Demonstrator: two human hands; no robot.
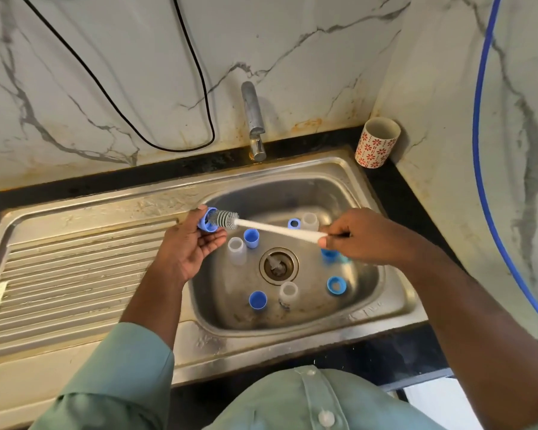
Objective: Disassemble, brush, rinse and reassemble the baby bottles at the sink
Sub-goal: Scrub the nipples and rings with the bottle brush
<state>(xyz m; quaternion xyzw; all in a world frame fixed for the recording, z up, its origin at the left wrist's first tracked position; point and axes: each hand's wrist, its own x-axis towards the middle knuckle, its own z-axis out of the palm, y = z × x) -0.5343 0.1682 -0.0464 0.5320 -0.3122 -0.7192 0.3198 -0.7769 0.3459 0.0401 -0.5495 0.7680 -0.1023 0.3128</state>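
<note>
My left hand (pixel 188 243) holds a blue bottle collar ring (pixel 206 221) over the sink's left rim. My right hand (pixel 361 235) grips the white handle of a bottle brush (pixel 277 228), and its grey bristle head (pixel 222 219) is pushed into the ring. In the steel sink basin (pixel 364 274) lie clear bottle bodies (pixel 237 250) (pixel 310 220) (pixel 288 292), blue caps (pixel 251 238) (pixel 257 301) and blue rings (pixel 337 285) (pixel 294 224). Another blue part (pixel 328 255) is partly hidden under my right hand.
A chrome tap (pixel 253 119) stands behind the basin, with no water running. The ribbed drainboard (pixel 75 268) lies to the left. A red-flowered cup (pixel 376 142) sits in the back right corner. A black cable (pixel 199 88) and a blue hose (pixel 482 150) hang along the marble walls.
</note>
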